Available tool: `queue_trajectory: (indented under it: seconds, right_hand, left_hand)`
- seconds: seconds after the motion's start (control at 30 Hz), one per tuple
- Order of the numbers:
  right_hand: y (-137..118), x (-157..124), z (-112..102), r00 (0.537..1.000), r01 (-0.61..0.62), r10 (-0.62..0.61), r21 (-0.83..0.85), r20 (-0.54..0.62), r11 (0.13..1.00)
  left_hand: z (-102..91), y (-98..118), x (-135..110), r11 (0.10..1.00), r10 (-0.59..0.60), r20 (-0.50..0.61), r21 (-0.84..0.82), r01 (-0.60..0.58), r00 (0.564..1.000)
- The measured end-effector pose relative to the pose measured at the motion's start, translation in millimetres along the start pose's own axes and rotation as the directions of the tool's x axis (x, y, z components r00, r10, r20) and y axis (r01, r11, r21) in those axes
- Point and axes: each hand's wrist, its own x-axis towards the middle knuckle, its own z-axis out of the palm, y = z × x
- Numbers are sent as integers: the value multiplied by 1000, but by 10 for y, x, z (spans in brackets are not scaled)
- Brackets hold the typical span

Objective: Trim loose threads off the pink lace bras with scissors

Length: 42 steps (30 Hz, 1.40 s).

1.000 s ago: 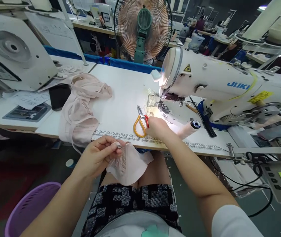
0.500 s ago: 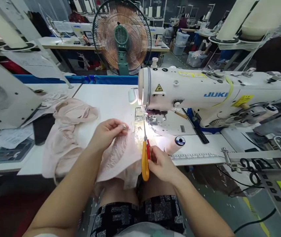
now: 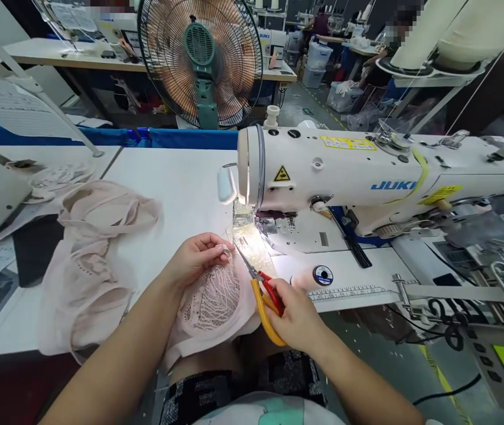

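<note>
My left hand pinches the upper edge of a pale pink lace garment, which hangs over the table's front edge onto my lap. In my right hand is a pair of scissors with one yellow and one red handle. Their blades point up and left, with the tips close to the pinched edge; whether they touch it I cannot tell. Just beyond the hands, the sewing machine's lamp lights the needle area. A pink thread spool lies right of the scissors.
More pale pink garments are heaped on the white table at left. A black-handled tool lies on the machine bed. A large fan stands behind the table, and metal fittings jut out at right.
The scissors have swung from upright to tilted left, their tips now near my left fingers. The garment has turned so its lace faces up. My view has shifted slightly.
</note>
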Motion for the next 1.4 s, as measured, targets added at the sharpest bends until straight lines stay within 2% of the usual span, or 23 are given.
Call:
queue_trajectory:
  seconds: [0.1,0.2,0.5,0.87,1.4]
  right_hand:
    - [-25,12,28,997,-17,6,-145,-79,989]
    - [-21,3,69,996,-30,8,-242,-90,970]
    - [-33,14,121,993,-79,40,-378,-109,922]
    - [-45,-4,134,990,-125,81,-443,-117,888]
    - [-67,-30,144,990,-131,94,-457,-101,880]
  left_hand:
    - [4,-11,2,999,-2,7,33,2,1000]
    - [24,-1,-6,998,9,7,55,-9,1000]
    - [55,10,-43,984,39,-24,175,-35,999]
    - [122,47,-89,940,95,-77,334,-64,993]
    - [126,45,-90,936,74,-85,350,-40,994]
